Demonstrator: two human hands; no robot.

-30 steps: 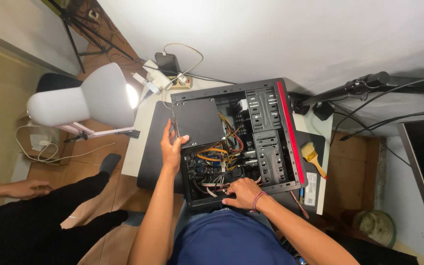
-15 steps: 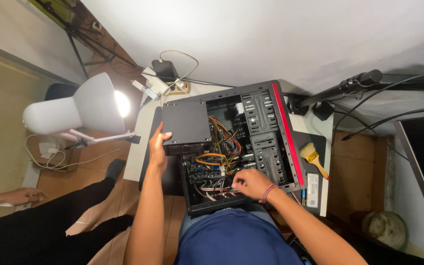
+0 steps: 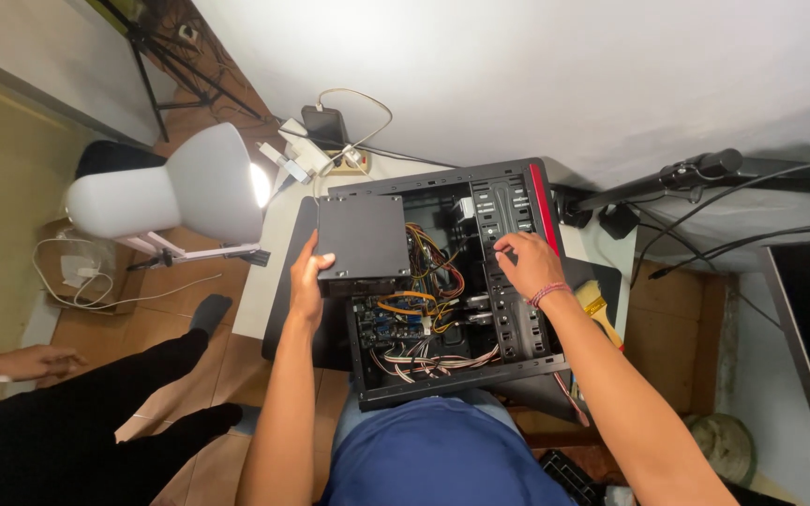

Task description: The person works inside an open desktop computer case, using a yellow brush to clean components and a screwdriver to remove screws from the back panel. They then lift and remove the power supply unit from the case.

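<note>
Person stands over an open computer case [image 3: 517, 192] lying on its side on a white table [image 3: 269, 253]. Left hand [image 3: 307, 281] grips a flat dark square part, looks like a power supply unit [image 3: 362, 237], by its lower left edge: thumb on the top face, fingers wrapped under. The unit sits raised above the upper left part of the case opening, tilted slightly, its lower edge over the internals. Right hand [image 3: 529, 262] rests on the drive bay rack [image 3: 508, 272] on the right side of the case, fingers spread and bent, palm down, holding nothing that I can see. A beaded bracelet [image 3: 547, 294] is on that wrist.

Inside the case: bundle of orange, yellow and black cables [image 3: 424, 300] in the middle, flat white and red wires [image 3: 424, 358] near the bottom edge. Red trim strip [image 3: 545, 206] runs along the case's right side.

White desk lamp [image 3: 180, 187], lit, stands left of the case, near the left hand. Power strip with plugs [image 3: 316, 150] lies behind the case at the table's far end. A yellow-handled brush [image 3: 597, 305] lies right of the case, partly hidden by the right forearm. Black monitor arm [image 3: 686, 178] sits upper right. Another person's hand [image 3: 35, 361] and dark-trousered leg [image 3: 77, 412] at lower left, well apart from the case.
</note>
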